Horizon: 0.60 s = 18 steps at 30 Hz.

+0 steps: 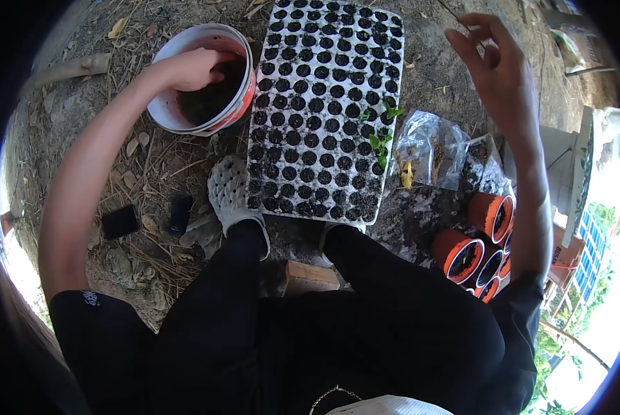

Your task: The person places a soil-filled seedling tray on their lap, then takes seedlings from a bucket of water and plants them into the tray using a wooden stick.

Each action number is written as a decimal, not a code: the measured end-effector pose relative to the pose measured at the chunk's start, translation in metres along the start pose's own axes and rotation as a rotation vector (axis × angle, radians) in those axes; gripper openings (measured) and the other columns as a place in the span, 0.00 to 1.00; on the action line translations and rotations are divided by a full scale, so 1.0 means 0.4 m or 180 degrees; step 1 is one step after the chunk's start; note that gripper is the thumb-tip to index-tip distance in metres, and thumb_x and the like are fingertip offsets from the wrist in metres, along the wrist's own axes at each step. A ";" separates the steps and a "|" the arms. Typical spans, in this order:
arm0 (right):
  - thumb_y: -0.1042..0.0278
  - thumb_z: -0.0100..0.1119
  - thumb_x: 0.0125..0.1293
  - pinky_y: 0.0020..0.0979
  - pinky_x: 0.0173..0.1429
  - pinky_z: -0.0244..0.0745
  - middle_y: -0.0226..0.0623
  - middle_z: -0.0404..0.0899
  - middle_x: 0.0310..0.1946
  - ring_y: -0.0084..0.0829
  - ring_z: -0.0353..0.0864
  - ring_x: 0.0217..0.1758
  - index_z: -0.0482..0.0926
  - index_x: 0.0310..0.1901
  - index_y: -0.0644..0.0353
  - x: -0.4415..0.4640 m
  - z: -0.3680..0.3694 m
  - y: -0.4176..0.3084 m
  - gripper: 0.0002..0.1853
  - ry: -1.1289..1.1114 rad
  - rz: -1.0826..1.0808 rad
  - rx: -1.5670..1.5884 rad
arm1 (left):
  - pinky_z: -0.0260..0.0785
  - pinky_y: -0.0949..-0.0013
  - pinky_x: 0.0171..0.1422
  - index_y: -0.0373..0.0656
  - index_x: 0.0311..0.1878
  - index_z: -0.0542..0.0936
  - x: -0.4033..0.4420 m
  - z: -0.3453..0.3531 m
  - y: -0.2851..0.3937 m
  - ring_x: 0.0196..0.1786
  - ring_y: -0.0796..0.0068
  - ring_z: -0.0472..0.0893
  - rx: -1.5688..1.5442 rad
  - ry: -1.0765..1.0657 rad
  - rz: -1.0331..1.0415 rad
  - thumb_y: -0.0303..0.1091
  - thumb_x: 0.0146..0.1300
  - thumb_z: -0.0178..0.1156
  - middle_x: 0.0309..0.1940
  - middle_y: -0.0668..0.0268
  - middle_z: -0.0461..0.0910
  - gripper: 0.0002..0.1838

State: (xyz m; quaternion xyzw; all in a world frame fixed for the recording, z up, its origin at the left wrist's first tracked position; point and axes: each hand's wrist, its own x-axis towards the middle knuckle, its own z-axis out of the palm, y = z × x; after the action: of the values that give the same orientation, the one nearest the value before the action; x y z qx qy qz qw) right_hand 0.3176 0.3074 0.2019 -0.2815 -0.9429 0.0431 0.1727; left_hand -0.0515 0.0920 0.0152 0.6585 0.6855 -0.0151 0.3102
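My left hand [198, 70] reaches into a white and red bucket [159, 114] of dark soil at the upper left. Its fingers are bent over the soil, and their tips are partly hidden. Up at the right, my right hand [491, 55] is raised with a thin stick [455, 15] pinched in its fingers. Between the hands lies a white seedling tray [258, 131] with rows of round cells filled with dark soil. Small green seedlings [380, 146] stand at its right side.
Right of the tray lies a clear plastic bag [431, 149]. Orange pots [455, 252] are grouped at the lower right. A black phone [121, 222] lies on the ground at left. A brick [310, 277] sits between my feet, and a branch [75, 69] is at far left.
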 end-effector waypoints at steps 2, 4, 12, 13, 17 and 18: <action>0.55 0.63 0.77 0.31 0.37 0.71 0.36 0.84 0.38 0.24 0.75 0.31 0.80 0.61 0.57 0.093 -0.023 -0.049 0.19 -0.0388 -0.0183 -0.0136 | 0.74 0.53 0.68 0.38 0.70 0.76 0.004 -0.030 -0.025 0.64 0.44 0.80 0.0112 0.0028 0.0046 0.30 0.72 0.60 0.59 0.44 0.83 0.24; 0.53 0.57 0.80 0.38 0.48 0.80 0.46 0.85 0.44 0.35 0.85 0.40 0.75 0.68 0.57 0.180 -0.016 -0.102 0.23 -0.0770 -0.0367 -0.0245 | 0.74 0.52 0.67 0.32 0.66 0.77 -0.025 -0.081 -0.016 0.63 0.45 0.82 0.0097 -0.0106 0.0082 0.29 0.73 0.58 0.57 0.42 0.84 0.21; 0.39 0.53 0.77 0.51 0.72 0.71 0.53 0.81 0.63 0.51 0.79 0.69 0.75 0.67 0.65 0.321 0.104 -0.356 0.34 -0.1869 -0.1342 -0.0811 | 0.79 0.51 0.61 0.29 0.55 0.82 -0.059 -0.059 0.037 0.58 0.42 0.85 0.0108 -0.0673 -0.0988 0.23 0.63 0.60 0.50 0.40 0.85 0.17; 0.39 0.51 0.77 0.52 0.75 0.68 0.55 0.79 0.66 0.53 0.77 0.71 0.74 0.68 0.65 0.345 0.115 -0.379 0.35 -0.2485 -0.1210 -0.0737 | 0.79 0.51 0.61 0.29 0.55 0.82 -0.045 -0.011 -0.019 0.58 0.42 0.85 0.0099 -0.0695 -0.1024 0.23 0.63 0.60 0.50 0.40 0.85 0.17; 0.47 0.56 0.74 0.48 0.60 0.80 0.53 0.88 0.51 0.48 0.88 0.57 0.88 0.49 0.64 0.337 0.247 -0.427 0.25 -0.1880 -0.2487 -0.1187 | 0.77 0.47 0.60 0.30 0.53 0.81 -0.018 0.102 -0.087 0.55 0.42 0.84 0.0379 0.0038 -0.0942 0.27 0.56 0.71 0.47 0.40 0.85 0.21; 0.52 0.57 0.73 0.47 0.48 0.83 0.49 0.90 0.39 0.46 0.91 0.45 0.91 0.37 0.61 0.333 0.256 -0.434 0.21 -0.1776 -0.2478 -0.0963 | 0.78 0.47 0.60 0.31 0.49 0.83 -0.021 0.104 -0.086 0.55 0.42 0.85 0.0363 0.0314 -0.0848 0.26 0.56 0.68 0.47 0.41 0.86 0.17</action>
State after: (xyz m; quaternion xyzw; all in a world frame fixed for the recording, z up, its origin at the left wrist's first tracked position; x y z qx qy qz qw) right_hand 0.0881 0.2364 0.1770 0.0916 -0.9839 -0.0881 -0.1254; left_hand -0.0667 0.0623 -0.0280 0.5782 0.7792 -0.0626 0.2335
